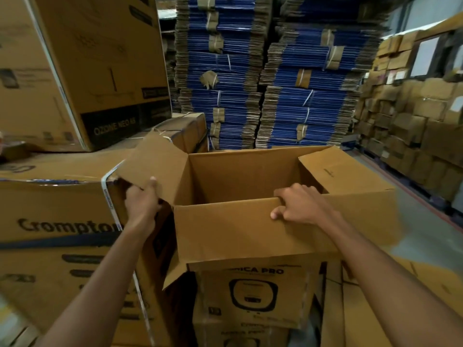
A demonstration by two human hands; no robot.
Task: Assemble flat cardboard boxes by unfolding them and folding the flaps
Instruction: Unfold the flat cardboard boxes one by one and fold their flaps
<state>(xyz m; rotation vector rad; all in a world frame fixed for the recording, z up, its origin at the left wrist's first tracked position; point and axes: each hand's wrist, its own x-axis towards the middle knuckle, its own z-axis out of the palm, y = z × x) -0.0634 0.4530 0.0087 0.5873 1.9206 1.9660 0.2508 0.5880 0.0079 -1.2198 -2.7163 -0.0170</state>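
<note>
A: Box [240, 176]: squared open, mouth up, on printed cartons [253, 294] just ahead. Step?
B: Flap folding, I judge. Left hand [142, 200] pinches side flap [152, 161]; right hand [299, 206] curls over near flap [225, 229].
A: Next?
B: Probably side flap inward first, near flap over it.

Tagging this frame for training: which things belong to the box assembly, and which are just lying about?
In the job: open box; left hand gripping its left flap; right hand gripping its near flap.
Lying about: blue flat-carton stacks; Crompton carton; Ozone Neo carton; small boxes at right.
</note>
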